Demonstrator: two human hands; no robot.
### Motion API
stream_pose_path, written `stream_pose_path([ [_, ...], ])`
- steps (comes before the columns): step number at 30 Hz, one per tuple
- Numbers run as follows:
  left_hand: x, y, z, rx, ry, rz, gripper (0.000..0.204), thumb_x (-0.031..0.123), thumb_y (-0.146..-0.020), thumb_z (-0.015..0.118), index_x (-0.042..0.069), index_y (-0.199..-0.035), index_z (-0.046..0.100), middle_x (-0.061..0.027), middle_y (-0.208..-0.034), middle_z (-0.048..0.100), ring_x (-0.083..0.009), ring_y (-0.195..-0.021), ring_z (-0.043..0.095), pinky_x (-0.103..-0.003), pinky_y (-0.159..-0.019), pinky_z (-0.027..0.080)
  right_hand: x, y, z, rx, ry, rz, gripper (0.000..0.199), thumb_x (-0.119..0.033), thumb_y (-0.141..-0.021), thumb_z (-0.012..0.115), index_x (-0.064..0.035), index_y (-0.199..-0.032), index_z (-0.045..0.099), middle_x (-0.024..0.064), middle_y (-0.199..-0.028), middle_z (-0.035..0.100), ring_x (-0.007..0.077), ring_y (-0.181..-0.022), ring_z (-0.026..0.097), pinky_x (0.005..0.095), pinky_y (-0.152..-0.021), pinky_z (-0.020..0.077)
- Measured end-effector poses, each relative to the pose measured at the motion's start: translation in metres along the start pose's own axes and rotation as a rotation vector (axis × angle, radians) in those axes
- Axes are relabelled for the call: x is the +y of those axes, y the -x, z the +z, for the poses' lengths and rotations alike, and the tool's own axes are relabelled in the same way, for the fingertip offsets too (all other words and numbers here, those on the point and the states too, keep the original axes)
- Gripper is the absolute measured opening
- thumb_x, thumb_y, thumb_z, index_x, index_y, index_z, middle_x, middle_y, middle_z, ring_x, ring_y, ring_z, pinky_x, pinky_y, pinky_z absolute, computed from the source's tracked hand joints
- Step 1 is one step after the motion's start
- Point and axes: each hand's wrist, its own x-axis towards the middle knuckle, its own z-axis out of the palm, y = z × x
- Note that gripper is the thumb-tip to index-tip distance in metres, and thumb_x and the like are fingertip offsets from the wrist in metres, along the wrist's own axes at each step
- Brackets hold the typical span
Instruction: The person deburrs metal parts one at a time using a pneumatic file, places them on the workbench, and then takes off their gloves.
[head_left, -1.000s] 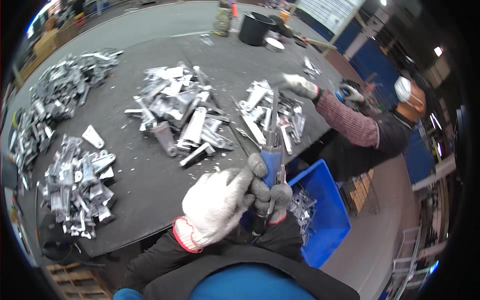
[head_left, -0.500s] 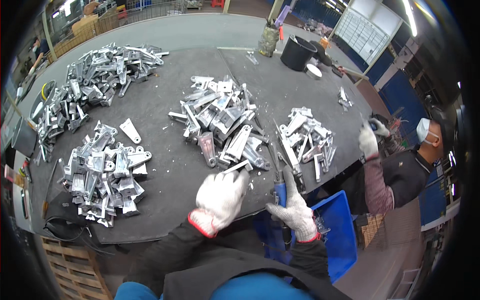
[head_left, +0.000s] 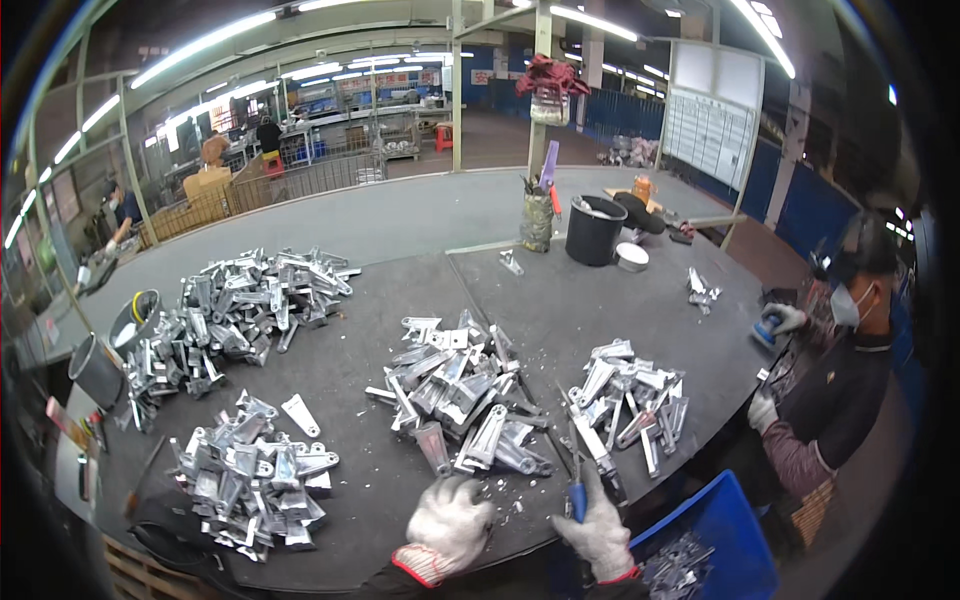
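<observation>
My left hand (head_left: 450, 530), in a white knit glove with a red cuff, is closed with curled fingers over the dark mat at the near edge of the middle pile of metal brackets (head_left: 455, 390). What its fingers hold, if anything, is hidden. My right hand (head_left: 598, 535), gloved alike, is closed round a blue-handled tool (head_left: 578, 500) with a thin dark shaft pointing away from me. Just beyond that hand, a long silvery tool (head_left: 592, 440) lies against the right pile of brackets (head_left: 630, 400).
More bracket piles lie at left (head_left: 250, 470) and far left (head_left: 240, 310). A blue bin (head_left: 745, 540) with metal pieces stands below the table's right edge. At right a masked co-worker (head_left: 830, 400) holds a blue round tool (head_left: 768, 330). A black bucket (head_left: 596, 235) stands at the back.
The view has tilted up, so the table sits lower in the picture. The co-worker's hands have come down and apart. My right hand still grips the blue-handled tool.
</observation>
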Motion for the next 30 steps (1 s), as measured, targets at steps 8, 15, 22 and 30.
stream_pose_path([
  [8,0.01,0.004,0.008,-0.452,-0.007,-0.018,0.062,0.022,-0.083,0.074,0.023,-0.144,0.058,-0.0103,-0.114,0.067,-0.0372,-0.111,0.065,-0.05,-0.093,0.056,0.007,0.02,0.003,0.044,0.06,-0.092,0.101,-0.022,-0.075,0.089,0.0018,-0.158,0.038,0.027,-0.137,0.063,0.0377,-0.125,0.065,0.0436,-0.104,0.0531],
  [15,-0.012,0.033,-0.021,0.228,0.83,-0.279,0.059,-0.009,-0.072,0.074,0.014,-0.126,0.07,-0.0134,-0.114,0.069,-0.0303,-0.102,0.073,-0.038,-0.086,0.06,-0.045,0.05,-0.004,-0.102,-0.116,-0.312,0.101,-0.011,-0.078,0.086,-0.0024,-0.163,0.032,0.0197,-0.124,0.066,0.0284,-0.101,0.07,0.0383,-0.085,0.0587],
  [22,-0.033,0.021,-0.029,-0.21,-0.026,-0.548,0.041,0.012,-0.081,0.078,0.021,-0.119,0.069,-0.0117,-0.121,0.065,-0.0342,-0.107,0.068,-0.048,-0.086,0.059,-0.109,0.031,-0.011,-0.491,-1.659,-0.154,0.055,-0.001,-0.082,0.084,-0.0009,-0.123,0.047,0.0036,-0.079,0.047,0.0077,-0.051,0.044,0.0236,-0.039,0.0384],
  [30,0.004,0.017,-0.051,0.198,0.189,-0.293,0.039,0.013,-0.077,0.082,0.015,-0.115,0.072,-0.0079,-0.119,0.068,-0.0313,-0.114,0.065,-0.045,-0.095,0.054,-0.121,0.018,-0.004,-0.741,-1.927,-0.133,0.054,-0.018,-0.084,0.091,-0.0128,-0.106,0.042,-0.0052,-0.055,0.04,0.0044,-0.036,0.032,0.0231,-0.031,0.0307],
])
